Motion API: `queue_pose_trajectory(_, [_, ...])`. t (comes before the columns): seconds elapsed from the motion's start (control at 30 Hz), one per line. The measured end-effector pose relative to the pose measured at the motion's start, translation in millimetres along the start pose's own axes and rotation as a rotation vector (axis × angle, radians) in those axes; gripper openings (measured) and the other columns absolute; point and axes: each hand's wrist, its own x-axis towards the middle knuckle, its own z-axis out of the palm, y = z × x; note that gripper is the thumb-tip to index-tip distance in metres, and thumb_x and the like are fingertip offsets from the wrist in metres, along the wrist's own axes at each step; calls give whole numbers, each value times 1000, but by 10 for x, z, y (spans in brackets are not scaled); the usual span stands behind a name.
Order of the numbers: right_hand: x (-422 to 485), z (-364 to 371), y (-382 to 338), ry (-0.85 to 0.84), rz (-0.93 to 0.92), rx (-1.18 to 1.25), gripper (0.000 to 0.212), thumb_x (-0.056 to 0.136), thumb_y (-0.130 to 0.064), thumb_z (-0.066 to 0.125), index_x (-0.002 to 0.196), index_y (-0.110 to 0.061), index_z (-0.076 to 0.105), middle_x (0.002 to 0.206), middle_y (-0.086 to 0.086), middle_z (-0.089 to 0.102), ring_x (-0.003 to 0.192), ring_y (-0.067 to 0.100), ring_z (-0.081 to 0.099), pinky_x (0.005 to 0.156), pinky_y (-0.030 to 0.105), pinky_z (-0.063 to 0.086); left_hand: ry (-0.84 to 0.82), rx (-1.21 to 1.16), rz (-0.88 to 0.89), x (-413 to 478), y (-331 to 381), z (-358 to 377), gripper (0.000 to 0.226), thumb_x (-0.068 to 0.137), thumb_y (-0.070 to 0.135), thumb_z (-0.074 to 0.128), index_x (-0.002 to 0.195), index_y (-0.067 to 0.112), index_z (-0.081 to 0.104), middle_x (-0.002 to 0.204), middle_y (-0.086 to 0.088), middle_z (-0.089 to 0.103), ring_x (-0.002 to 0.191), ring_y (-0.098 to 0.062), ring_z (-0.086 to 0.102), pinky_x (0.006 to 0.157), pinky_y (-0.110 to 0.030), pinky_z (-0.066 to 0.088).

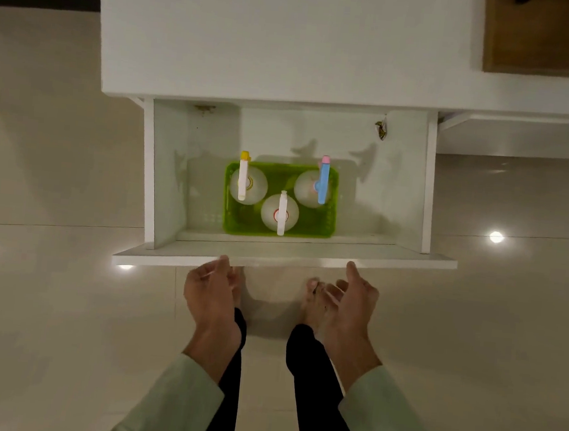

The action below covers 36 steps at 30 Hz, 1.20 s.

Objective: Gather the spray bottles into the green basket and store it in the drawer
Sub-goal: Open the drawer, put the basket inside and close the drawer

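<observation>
So the white cabinet drawer (374, 195) is pulled wide open. The green slotted plastic basket (309, 233) sits inside it, up against the drawer's front wall, with three round clear spray bottles (281, 213) standing in it. Just in front of the drawer's front panel, the left hand (213, 288) and right hand (344, 299) hover, fingers loosely curled, holding nothing, thumbs by the panel's edge. Under the drawer is a glossy beige tile floor (45, 297) with lamp glare, and behind it the plain white cabinet top (274, 42).
</observation>
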Motion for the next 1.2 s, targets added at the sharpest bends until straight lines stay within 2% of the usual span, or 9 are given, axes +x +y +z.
queue_pose_trajectory(0.1, [28, 110, 18, -159, 121, 103, 41, 103, -30, 60, 137, -11, 47, 124, 17, 58, 111, 37, 66, 86, 51, 60, -78, -131, -199, 30, -94, 86, 28, 97, 20, 64, 117, 1, 60, 95, -10, 64, 90, -26, 65, 89, -41, 57])
queue_pose_trajectory(0.23, [46, 273, -74, -185, 162, 104, 45, 101, -13, 59, 143, -3, 45, 138, 25, 58, 119, 45, 65, 82, 50, 60, -158, -206, -179, 109, -66, 222, 23, 97, 18, 64, 111, 0, 60, 87, -9, 61, 75, -19, 68, 79, -31, 60])
queue_pose_trajectory(0.33, [99, 343, -98, -173, 148, 0, 46, 99, -2, 53, 142, 4, 40, 140, 34, 54, 121, 49, 64, 76, 44, 59, -149, -171, -151, 142, -60, 259, 31, 96, 12, 63, 119, -8, 58, 99, -16, 68, 76, -20, 72, 81, -31, 61])
queue_pose_trajectory(0.5, [135, 476, -192, -198, 118, -44, 45, 100, -1, 48, 143, 3, 37, 138, 33, 55, 120, 49, 64, 56, 32, 57, -162, -141, -117, 145, 79, 366, 41, 96, 8, 61, 132, -9, 51, 103, -16, 71, 82, -23, 74, 89, -39, 59])
queue_pose_trajectory(0.63, [165, 687, -360, -207, 88, -26, 44, 100, 3, 48, 142, 6, 40, 136, 31, 54, 120, 50, 63, 92, 49, 58, -163, -108, -112, 151, 306, 541, 40, 94, 12, 63, 131, -1, 54, 124, -17, 68, 97, -30, 75, 104, -41, 53])
queue_pose_trajectory(0.73, [172, 872, -501, -229, 59, -24, 42, 100, 3, 48, 141, 3, 39, 123, 25, 56, 104, 43, 68, 97, 48, 57, -176, -111, -86, 155, 498, 682, 40, 95, 12, 61, 132, 0, 52, 123, -12, 66, 103, -31, 74, 91, -35, 51])
queue_pose_trajectory(0.83, [195, 1060, -630, -255, 38, -37, 42, 100, 2, 49, 141, 1, 40, 107, 12, 54, 85, 33, 69, 103, 49, 56, -188, -124, -56, 183, 684, 823, 41, 96, 12, 59, 132, -1, 47, 109, -7, 61, 95, -29, 73, 99, -37, 54])
queue_pose_trajectory(1.0, [205, 1362, -856, -311, -5, -25, 46, 99, 5, 47, 144, -1, 38, 128, 18, 49, 79, 27, 67, 108, 52, 52, -215, -158, -26, 261, 1006, 1041, 19, 100, 25, 56, 111, 17, 42, 135, -15, 54, 85, -22, 70, 102, -42, 56])
queue_pose_trajectory(1.2, [217, 1667, -1106, -385, -15, -38, 50, 100, 1, 53, 146, -7, 36, 110, 9, 52, 84, 26, 69, 111, 50, 51, -251, -141, 27, 319, 1314, 1283, 24, 102, 33, 52, 117, 23, 36, 137, -13, 55, 100, -25, 70, 108, -42, 51])
